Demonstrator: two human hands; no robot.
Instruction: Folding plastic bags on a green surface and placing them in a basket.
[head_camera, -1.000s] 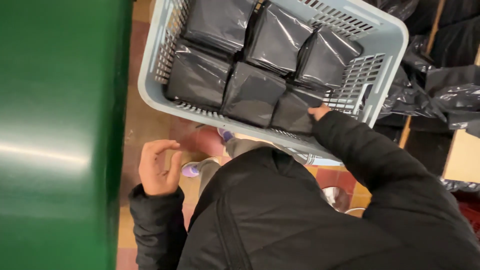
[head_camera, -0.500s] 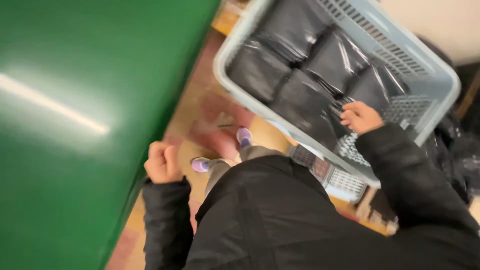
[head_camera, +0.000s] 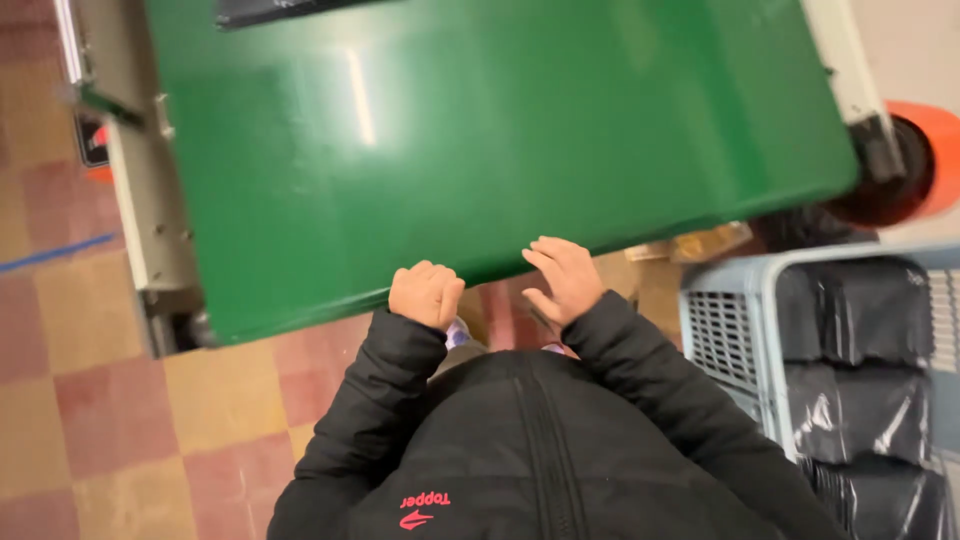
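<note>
A checkered floor of red and tan tiles (head_camera: 110, 400) is filling the left side, with a grey metal frame (head_camera: 140, 200) standing on it. Lying across that frame, a broad, glossy green flat tabletop (head_camera: 500, 130) is spreading through the upper middle, smooth and catching pale streaks of light. The left hand (head_camera: 427, 293) is curling into a closed fist at the tabletop's near edge, gripping nothing visible. Just beside it, the right hand (head_camera: 565, 280) is resting open, fingers spread over the same edge. At far right, a pale grey slotted plastic basket (head_camera: 735, 330) is holding shiny black plastic-wrapped packets (head_camera: 860, 400).
</note>
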